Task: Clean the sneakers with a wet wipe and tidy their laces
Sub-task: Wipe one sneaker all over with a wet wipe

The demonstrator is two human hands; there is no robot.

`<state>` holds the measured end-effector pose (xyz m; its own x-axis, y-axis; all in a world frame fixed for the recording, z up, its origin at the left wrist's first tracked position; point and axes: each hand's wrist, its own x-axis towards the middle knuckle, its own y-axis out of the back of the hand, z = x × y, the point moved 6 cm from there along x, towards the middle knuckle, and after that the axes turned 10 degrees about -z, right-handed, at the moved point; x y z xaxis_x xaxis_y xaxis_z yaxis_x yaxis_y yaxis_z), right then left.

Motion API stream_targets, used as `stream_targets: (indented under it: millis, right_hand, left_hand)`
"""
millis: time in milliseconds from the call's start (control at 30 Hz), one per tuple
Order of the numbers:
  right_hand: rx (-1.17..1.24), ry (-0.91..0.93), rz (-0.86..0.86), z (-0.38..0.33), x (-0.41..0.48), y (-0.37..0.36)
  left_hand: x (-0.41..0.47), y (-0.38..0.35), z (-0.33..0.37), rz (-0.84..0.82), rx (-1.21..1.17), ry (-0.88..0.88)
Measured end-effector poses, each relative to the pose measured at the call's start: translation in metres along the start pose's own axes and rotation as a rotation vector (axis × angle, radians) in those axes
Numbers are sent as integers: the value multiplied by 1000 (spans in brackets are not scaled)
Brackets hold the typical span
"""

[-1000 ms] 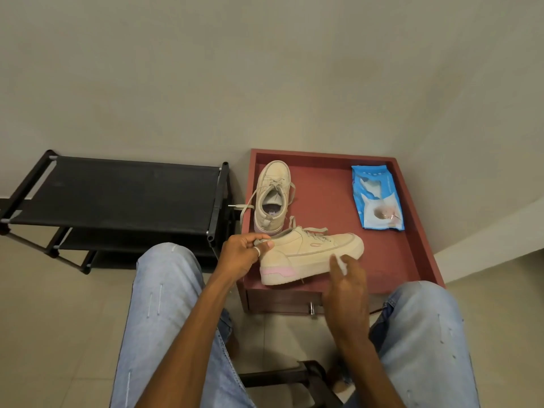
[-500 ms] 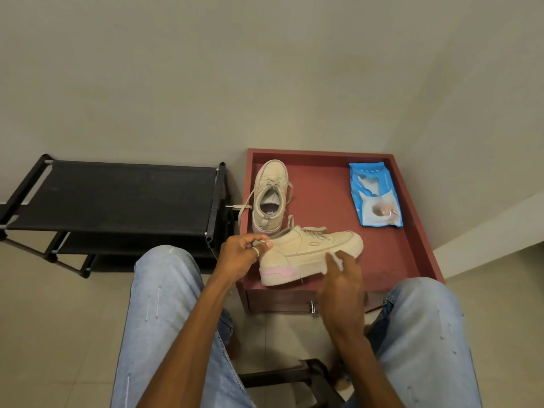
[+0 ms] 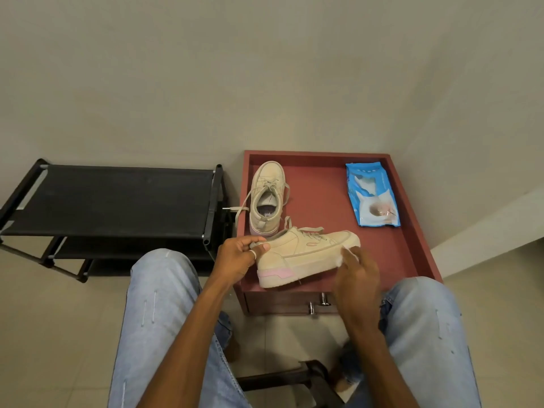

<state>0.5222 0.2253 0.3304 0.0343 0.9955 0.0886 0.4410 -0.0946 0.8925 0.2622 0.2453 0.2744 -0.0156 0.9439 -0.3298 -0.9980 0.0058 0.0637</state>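
— Beige walls meet in a corner over pale floor tiles, and tucked into that corner sits the red side table (image 3: 321, 198) with its raised rim. What's on it?

— Two cream sneakers. The far sneaker (image 3: 266, 198) stands at the table's back left, toe to the wall, one lace trailing over the table's left rim. The near sneaker (image 3: 306, 254) is side-on at the table's front edge, toe pointing right. Resting or lifted, I can't tell.

— And the hands?

— The left hand (image 3: 235, 257) grips the near sneaker's heel, fingers curled round it, thumb on top. The right hand (image 3: 357, 278) has its fingers bunched, pinching a white wet wipe (image 3: 348, 256) against the toe end of the sole.

— Anything else?

— A blue wipes packet (image 3: 372, 198) lies flat at the table's back right. A black shoe rack (image 3: 117, 198) stands just left of the table.
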Motion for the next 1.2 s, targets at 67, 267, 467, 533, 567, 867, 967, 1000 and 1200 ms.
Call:
stream_targets:
  millis: [67,267,467,533,567,867,967,1000,1200]
  right_hand:
    - [2,71,5,-21,-12,-7]
    - [9,61,-7,-23,-16,-10]
    - [64,-171,29,18,23,20]
    - [89,-76,62,2,12,15]
    - [91,-20,65,-8,3,8]
    - [179,-185,61,20,32,13]
    - [169,-149,71,16,28,14]
    - [151,-89,75,8,20,10]
    - [38,70,19,-24,-7,-11]
  left_hand:
    - [1,0,0,-1,7,1]
    - [0,1,0,0,10,5]
    - [0,0,0,3,0,10]
    - [0,0,1,1,0,9]
    - [0,0,1,-1,0,9]
    - [-2,-2,2,-13,-52,38]
    - [-2,-3,1,-16,-46,39]
    - [-2,-3,1,-13,-46,39]
    - [-1,-1,-1,-13,-45,53]
